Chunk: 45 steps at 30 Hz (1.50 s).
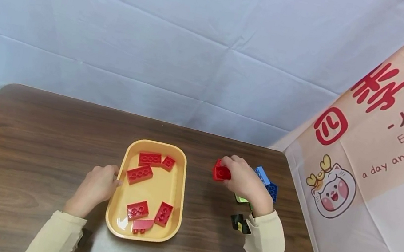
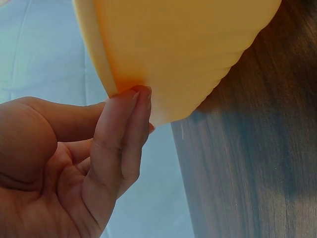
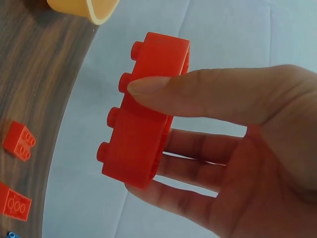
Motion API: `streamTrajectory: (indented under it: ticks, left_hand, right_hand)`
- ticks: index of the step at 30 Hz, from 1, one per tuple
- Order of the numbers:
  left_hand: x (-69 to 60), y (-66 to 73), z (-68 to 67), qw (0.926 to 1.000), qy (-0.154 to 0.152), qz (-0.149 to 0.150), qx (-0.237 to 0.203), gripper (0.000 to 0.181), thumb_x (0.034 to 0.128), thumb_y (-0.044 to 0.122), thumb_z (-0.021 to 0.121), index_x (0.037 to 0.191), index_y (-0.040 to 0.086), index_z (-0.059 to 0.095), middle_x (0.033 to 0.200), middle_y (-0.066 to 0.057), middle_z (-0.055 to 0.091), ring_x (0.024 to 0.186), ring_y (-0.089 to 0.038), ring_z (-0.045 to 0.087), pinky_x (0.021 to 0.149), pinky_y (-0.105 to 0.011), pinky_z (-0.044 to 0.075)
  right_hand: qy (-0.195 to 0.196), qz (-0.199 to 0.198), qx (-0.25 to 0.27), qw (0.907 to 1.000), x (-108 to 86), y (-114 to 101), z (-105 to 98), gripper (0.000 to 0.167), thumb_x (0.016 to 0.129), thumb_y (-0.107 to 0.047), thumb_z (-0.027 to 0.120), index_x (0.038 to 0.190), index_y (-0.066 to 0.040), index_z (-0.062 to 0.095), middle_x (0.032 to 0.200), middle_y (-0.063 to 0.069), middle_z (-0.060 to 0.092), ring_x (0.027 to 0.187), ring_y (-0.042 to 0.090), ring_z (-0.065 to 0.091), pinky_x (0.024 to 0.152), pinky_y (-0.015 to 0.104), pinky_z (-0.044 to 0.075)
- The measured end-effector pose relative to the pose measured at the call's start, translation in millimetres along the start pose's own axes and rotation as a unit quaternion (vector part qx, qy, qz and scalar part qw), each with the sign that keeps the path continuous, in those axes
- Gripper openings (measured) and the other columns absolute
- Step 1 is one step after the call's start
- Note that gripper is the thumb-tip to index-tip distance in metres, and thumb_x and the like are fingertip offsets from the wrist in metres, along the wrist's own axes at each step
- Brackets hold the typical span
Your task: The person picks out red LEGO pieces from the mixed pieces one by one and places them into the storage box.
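My left hand [image 1: 97, 184] pinches the left rim of a yellow tray [image 1: 178, 194], thumb on one side and fingers on the other, as the left wrist view [image 2: 99, 144] shows close up. Several red toy bricks [image 1: 140, 174] lie in the tray. On the right, my right hand [image 1: 245, 178] holds a long red brick [image 3: 143, 109] between thumb and fingers. Four studs show along one side of it; I cannot tell whether it is one brick or two together. Two more red bricks [image 3: 19, 141] lie on the table in the right wrist view.
Blue bricks [image 1: 272, 191] lie beyond the right hand, near the table's right edge. A light green piece [image 1: 241, 199] is partly hidden under that hand. A black piece [image 1: 239, 223] with a yellow-green mark lies by the right sleeve. White cloth hangs behind the wooden table [image 1: 43, 129].
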State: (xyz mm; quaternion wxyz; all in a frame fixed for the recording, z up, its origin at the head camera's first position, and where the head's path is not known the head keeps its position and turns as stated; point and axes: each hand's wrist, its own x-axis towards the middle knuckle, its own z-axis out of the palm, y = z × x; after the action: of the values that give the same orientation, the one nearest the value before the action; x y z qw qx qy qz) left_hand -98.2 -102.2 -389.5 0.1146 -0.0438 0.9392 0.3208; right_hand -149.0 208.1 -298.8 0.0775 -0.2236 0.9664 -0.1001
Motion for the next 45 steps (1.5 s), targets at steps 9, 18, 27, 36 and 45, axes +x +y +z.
streamTrajectory:
  ticks: [9,18,27,36,45]
  left_hand:
    - [-0.2,-0.1,0.4,1.0000,0.006,0.007,0.000,0.026,0.0851,0.009,0.062,0.103,-0.009,0.059,0.086,-0.022,0.061,0.068,-0.025,0.053,0.058,-0.038,0.045]
    - [-0.9,-0.2,0.8,0.9999,0.010,0.010,0.001,0.024,0.0849,0.009,0.062,0.102,-0.009,0.059,0.085,-0.021,0.061,0.067,-0.025,0.053,0.058,-0.037,0.045]
    - [-0.7,-0.3,0.4,0.9999,0.008,0.009,0.006,0.025,0.0847,0.009,0.063,0.102,-0.009,0.059,0.087,-0.021,0.061,0.068,-0.026,0.054,0.059,-0.038,0.046]
    - [-0.7,-0.4,0.5,0.9998,0.012,0.011,0.008,0.025,0.0843,0.009,0.063,0.102,-0.008,0.060,0.087,-0.021,0.062,0.069,-0.026,0.054,0.059,-0.038,0.046]
    - [0.5,-0.1,0.8,0.9999,0.008,0.007,0.012,0.026,0.0841,0.008,0.063,0.104,-0.009,0.059,0.086,-0.021,0.061,0.067,-0.025,0.053,0.057,-0.036,0.046]
  right_hand:
    - [-0.008,-0.004,-0.027,0.9996,5.2,-21.4,3.9,0.037,0.070,-0.003,0.076,0.102,-0.006,0.059,0.097,0.008,0.056,0.091,0.024,0.051,0.075,0.040,0.049]
    - [-0.018,-0.030,-0.045,0.9984,11.6,-47.2,10.9,0.036,0.068,-0.004,0.077,0.100,-0.009,0.060,0.091,0.006,0.054,0.086,0.020,0.049,0.071,0.032,0.048]
    - [-0.039,-0.061,-0.068,0.9950,19.4,-66.5,18.5,0.038,0.072,-0.005,0.075,0.107,-0.008,0.061,0.090,0.005,0.053,0.086,0.018,0.047,0.070,0.027,0.047]
    - [-0.056,-0.094,-0.085,0.9903,25.6,-80.7,25.1,0.035,0.073,-0.002,0.072,0.105,-0.009,0.061,0.093,0.006,0.054,0.085,0.017,0.048,0.071,0.027,0.046]
    - [-0.067,-0.127,-0.095,0.9850,25.3,-86.9,32.3,0.035,0.074,0.000,0.070,0.107,-0.010,0.062,0.093,0.004,0.054,0.084,0.015,0.048,0.072,0.025,0.045]
